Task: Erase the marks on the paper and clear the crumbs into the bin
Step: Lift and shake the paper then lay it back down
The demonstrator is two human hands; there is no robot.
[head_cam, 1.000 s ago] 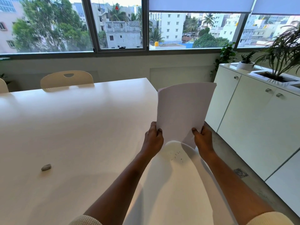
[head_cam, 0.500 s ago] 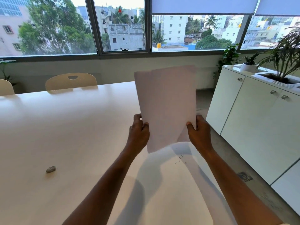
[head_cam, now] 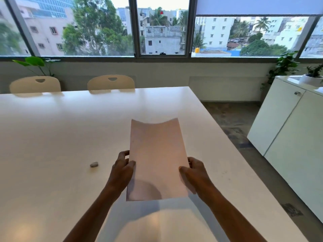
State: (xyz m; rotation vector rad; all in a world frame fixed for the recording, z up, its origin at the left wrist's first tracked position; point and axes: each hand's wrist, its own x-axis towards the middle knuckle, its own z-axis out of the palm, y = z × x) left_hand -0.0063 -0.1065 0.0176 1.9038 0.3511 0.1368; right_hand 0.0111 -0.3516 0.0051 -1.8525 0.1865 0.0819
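On the far left, by the wall under the window, a green plant is leaning over the first of two pale chairs. The second chair is standing just beside it, and both are pushed in against the far edge of the white surface. Nearer the person, a small grey eraser is lying alone on the surface, a little to the left of the hands and apart from them.

The left hand is gripping the left edge of the paper, with the thumb pressing on top and the fingers curling round from behind. The paper is being held up off the surface in front of the person and is casting a shadow below. Its long sides are bending upward, so the sheet is forming a shallow trough and its far edge is dipping in the middle. Any marks on it are too faint to make out. The right hand is gripping the right edge in the same way, with the thumb lying on the sheet.

Further right, past the surface's edge, grey floor is showing. A white cabinet is standing along the right wall, carrying a white pot with a small plant in it.
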